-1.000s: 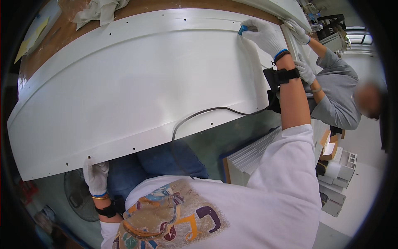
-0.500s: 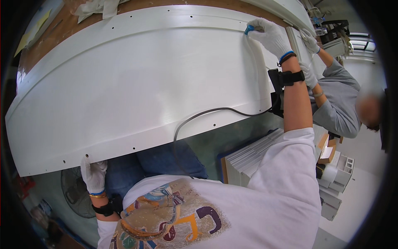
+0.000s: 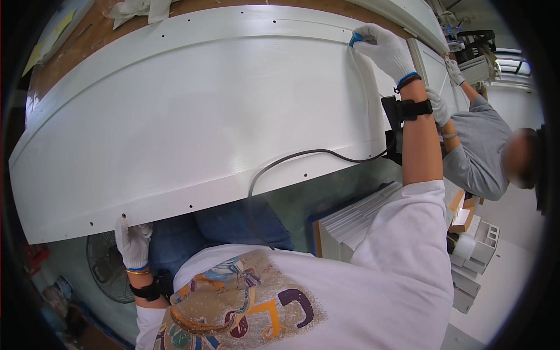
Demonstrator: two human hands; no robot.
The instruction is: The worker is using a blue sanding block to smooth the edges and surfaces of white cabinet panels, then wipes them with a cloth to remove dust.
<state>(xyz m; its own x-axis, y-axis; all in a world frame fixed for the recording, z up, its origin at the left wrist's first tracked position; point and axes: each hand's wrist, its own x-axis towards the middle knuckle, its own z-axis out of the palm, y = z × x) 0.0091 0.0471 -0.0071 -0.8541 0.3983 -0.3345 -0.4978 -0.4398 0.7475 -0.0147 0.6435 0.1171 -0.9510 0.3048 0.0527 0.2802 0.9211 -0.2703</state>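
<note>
A large white panel [image 3: 204, 111] with raised edges and small holes lies before me, reaching over the near edge of the work surface. At its near left edge, my left hand [image 3: 134, 242], in a white glove, grips the rim with the thumb on top and the fingers beneath, partly hidden. My right hand [image 3: 386, 52], also gloved, is stretched to the far right corner. Between its thumb and fingers is a small blue piece [image 3: 354, 39], held against the panel's inner corner; its exact kind is hidden by the fingers.
A black cable [image 3: 303, 153] from my right wrist crosses the panel. To the right, a person in grey [image 3: 475, 140] works with gloved hands at another white panel [image 3: 434, 64]. Below stand stacked white panels [image 3: 356, 213] and a fan [image 3: 108, 268]. White cloth [image 3: 140, 10] lies at the back.
The view has shifted slightly. Both my hands keep their grips, with the blue piece still at about the same corner. The other person's far hand has moved to the right, away from my right hand.
</note>
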